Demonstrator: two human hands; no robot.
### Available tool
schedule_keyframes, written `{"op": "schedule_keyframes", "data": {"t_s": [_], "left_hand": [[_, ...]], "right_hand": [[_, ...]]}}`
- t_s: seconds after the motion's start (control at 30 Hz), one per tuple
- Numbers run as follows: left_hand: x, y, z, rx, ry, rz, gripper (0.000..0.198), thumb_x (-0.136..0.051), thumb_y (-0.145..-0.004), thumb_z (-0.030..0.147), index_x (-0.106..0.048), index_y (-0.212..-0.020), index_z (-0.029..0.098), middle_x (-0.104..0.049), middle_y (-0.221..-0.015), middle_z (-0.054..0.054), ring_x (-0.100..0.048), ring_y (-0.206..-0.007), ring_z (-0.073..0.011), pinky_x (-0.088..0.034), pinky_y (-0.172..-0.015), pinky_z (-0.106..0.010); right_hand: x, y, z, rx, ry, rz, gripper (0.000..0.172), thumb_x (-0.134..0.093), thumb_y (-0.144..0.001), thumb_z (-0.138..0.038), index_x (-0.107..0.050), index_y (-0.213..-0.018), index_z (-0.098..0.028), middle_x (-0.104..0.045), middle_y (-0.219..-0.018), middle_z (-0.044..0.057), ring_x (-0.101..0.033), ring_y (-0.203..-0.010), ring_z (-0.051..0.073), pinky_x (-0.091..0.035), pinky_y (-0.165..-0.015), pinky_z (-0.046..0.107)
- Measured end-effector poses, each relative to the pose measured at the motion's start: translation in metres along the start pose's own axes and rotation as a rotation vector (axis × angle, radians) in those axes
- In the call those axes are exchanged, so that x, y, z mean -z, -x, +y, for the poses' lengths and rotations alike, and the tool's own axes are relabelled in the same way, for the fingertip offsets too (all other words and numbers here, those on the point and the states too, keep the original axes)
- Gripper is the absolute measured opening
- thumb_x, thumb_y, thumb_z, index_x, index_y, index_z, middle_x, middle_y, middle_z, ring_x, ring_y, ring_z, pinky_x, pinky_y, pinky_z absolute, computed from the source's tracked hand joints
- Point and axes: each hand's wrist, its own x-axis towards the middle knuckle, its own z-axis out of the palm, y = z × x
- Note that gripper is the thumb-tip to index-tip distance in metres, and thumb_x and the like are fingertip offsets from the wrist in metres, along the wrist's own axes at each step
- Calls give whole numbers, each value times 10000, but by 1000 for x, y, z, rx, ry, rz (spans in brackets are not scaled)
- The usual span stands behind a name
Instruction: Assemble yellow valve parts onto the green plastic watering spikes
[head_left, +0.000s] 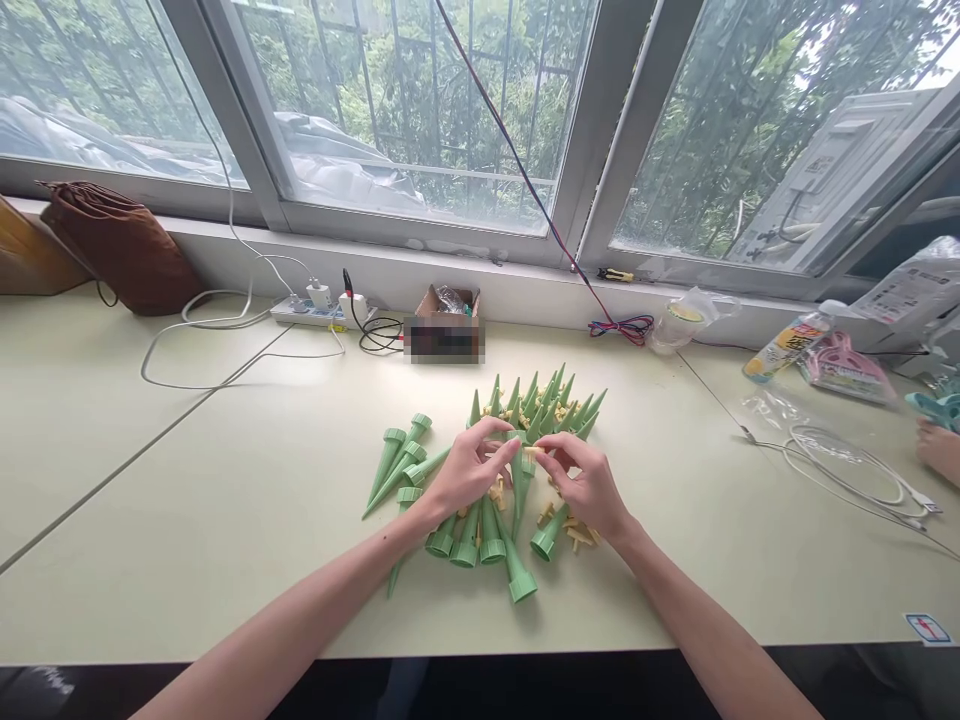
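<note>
My left hand [478,462] is closed on a green plastic watering spike [519,490], its wide collar up and its point down. Between the thumb and fingers of my right hand [583,478] is a small pale-yellow plastic piece [532,452], held against the spike near its collar. Behind both hands, several green spikes [555,400] stand point up, with yellow pieces among them. More loose spikes [465,540] lie in front and to the left. A small heap of yellow pieces [581,532] lies below my right hand, partly beside a spike.
Along the window wall stand a power strip [300,312], a small cardboard box [446,325] and a plastic cup [675,322]. On the right are a bottle [791,342], a coiled white cable [847,465] and another person's hand [939,450]. A brown bag [124,250] sits far left.
</note>
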Motion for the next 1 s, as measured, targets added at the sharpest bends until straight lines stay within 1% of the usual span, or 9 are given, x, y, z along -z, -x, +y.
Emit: {"op": "schedule_keyframes", "data": {"t_s": [0.1,0.17,0.27,0.37,0.67,0.87,1.0], "left_hand": [[0,1,2,9,16,-11,396,-645,-876,462,-502,-1124,188,-615,-672,26,-660,-576,-166,-500,-508,-247],[-1,2,3,15,22,-20,427,-682,-851,445,-489,-1133,190,-558,-657,47,-640,-600,-154,-480,-523,-235],[0,2,3,29,44,-42,447,-708,-833,427,-472,-1130,192,-477,-644,73,-580,-568,-123,-431,-504,-215],[0,2,2,28,47,-45,450,-721,-823,413,-467,-1120,191,-444,-644,81,-537,-555,-105,-414,-506,-209],[-1,2,3,30,49,-30,438,-720,-826,400,-468,-1114,187,-448,-660,77,-560,-567,-105,-413,-495,-196],[-1,1,1,40,69,-20,455,-727,-816,415,-473,-1118,188,-479,-657,69,-603,-587,-128,-426,-489,-204],[-1,1,2,56,72,-17,466,-732,-811,420,-475,-1125,191,-505,-642,68,-631,-603,-143,-443,-499,-212]], "right_hand": [[0,0,0,9,4,2,151,-573,-961,-329,-656,-972,-202,-653,-835,36,-550,-602,139,-487,-580,287],[-1,0,0,16,8,2,151,-574,-962,-330,-656,-968,-203,-650,-830,34,-544,-601,140,-482,-579,289],[-1,-1,-1,22,10,1,155,-571,-964,-335,-657,-972,-206,-650,-825,34,-538,-595,139,-480,-574,290],[-1,0,-1,27,9,2,153,-572,-963,-332,-656,-981,-207,-653,-833,36,-540,-594,139,-481,-574,289],[-1,-1,-3,58,10,6,135,-593,-947,-323,-642,-992,-206,-658,-863,37,-544,-587,131,-489,-557,280],[-2,-1,-2,43,11,14,143,-577,-960,-328,-649,-998,-210,-658,-870,40,-527,-576,129,-489,-564,285],[-2,-1,-2,51,2,21,126,-583,-959,-315,-655,-983,-215,-657,-868,38,-548,-602,135,-497,-581,285]]}}
